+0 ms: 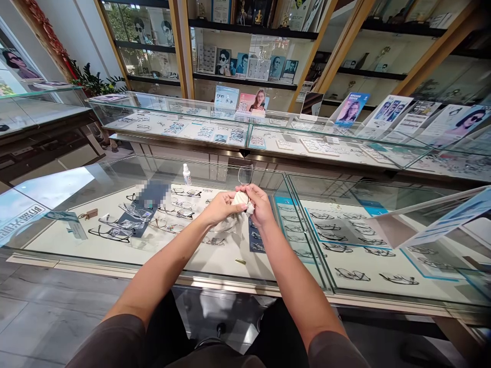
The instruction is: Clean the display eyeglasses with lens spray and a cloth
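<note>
Both hands meet above the glass display counter. Bunched between the fingers of my left hand is a cream-coloured cloth. My right hand pinches a pair of glasses together with the cloth; one clear lens with a thin rim sticks up beyond the fingertips. The cloth covers the rest of the frame. Beyond my left hand, a small white spray bottle stands upright on the counter.
Several glasses lie in the display under and left of my hands. At the right, a sloping sign stands on the glass. A second glass showcase with posters runs across the back. A small gold-coloured piece is near the front edge.
</note>
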The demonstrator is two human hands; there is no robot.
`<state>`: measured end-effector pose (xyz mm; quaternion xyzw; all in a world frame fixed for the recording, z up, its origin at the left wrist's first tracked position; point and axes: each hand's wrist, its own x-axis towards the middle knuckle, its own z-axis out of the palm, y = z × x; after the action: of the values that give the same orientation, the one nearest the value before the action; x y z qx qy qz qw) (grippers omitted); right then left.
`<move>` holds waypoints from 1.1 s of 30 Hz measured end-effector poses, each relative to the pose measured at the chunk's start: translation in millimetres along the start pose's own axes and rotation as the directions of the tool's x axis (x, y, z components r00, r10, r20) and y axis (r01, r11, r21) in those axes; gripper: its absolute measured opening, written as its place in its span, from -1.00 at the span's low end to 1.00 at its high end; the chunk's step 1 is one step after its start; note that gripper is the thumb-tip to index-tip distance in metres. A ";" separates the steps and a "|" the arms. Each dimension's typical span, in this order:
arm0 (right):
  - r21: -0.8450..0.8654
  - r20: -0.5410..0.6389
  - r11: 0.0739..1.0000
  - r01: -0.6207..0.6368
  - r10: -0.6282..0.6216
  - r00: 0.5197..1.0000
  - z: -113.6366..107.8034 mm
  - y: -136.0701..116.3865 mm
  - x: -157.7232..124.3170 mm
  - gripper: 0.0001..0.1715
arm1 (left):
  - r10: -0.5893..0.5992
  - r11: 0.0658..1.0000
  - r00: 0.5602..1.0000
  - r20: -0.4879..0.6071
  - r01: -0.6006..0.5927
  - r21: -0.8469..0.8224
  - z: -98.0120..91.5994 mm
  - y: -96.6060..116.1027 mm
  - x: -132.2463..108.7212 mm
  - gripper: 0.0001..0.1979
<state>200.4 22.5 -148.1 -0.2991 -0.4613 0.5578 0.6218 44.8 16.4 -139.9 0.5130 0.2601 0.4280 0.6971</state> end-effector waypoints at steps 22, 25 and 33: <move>-0.036 -0.064 0.999 0.010 -0.012 0.998 4.9 -4.7 -0.8 -0.59 | 0.186 0.969 0.983 -0.004 -0.182 0.166 0.7 -7.0 3.7 -0.33; -0.012 -0.097 1.000 0.004 -0.005 0.995 4.7 -4.2 0.7 -0.62 | 0.164 0.977 0.986 0.004 -0.163 0.141 1.2 -9.1 3.3 -0.28; -0.023 0.028 1.000 -0.010 0.010 1.000 12.1 -0.2 -4.5 -0.53 | 0.282 0.934 0.942 -0.180 -0.228 0.274 6.7 -10.0 1.1 -0.36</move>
<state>189.7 16.4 -144.2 -0.3003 -0.4748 0.5599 0.6090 54.0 13.0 -147.0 0.5766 0.3170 0.5323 0.5327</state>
